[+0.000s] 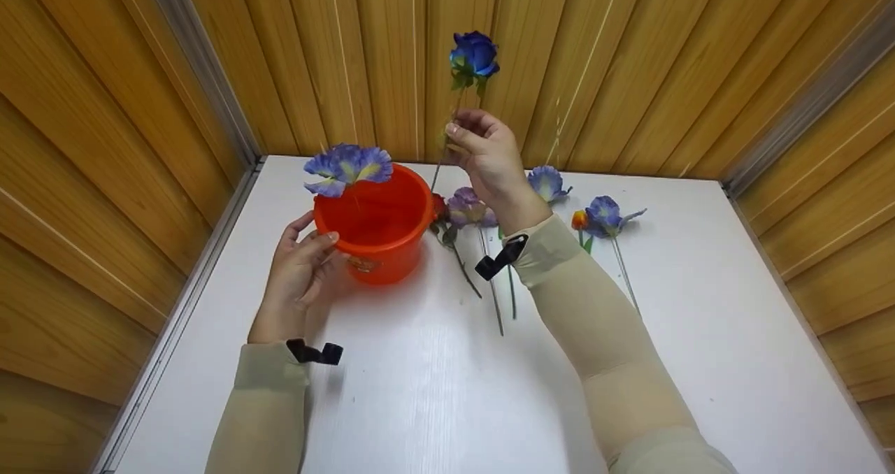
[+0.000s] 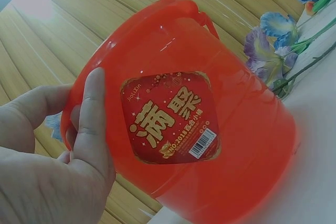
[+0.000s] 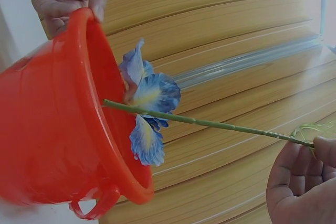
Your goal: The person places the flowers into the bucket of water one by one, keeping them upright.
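Observation:
My left hand [image 1: 297, 271] pinches the near-left rim of a red plastic bucket [image 1: 384, 257] between thumb and fingers. In the left wrist view the bucket [image 2: 247, 124] shows a label [image 2: 170, 119] with a barcode. A blue iris [image 1: 349, 166] stands in it, its bloom above the rim. Raised beyond the bucket's right side, my right hand [image 1: 489, 156] pinches the stem of a blue rose [image 1: 475, 54], bloom up. In the right wrist view the green stem [image 3: 199, 121] slants towards the bucket's mouth, its lower end near the rim.
Right of the bucket lie a red rose [image 1: 439, 208], a purple iris [image 1: 470, 208], a blue iris [image 1: 549, 182], another blue iris [image 1: 605, 215] and an orange tulip-like flower [image 1: 580, 219]. The white table [image 1: 405, 390] ends at wood-patterned walls [image 1: 377, 61].

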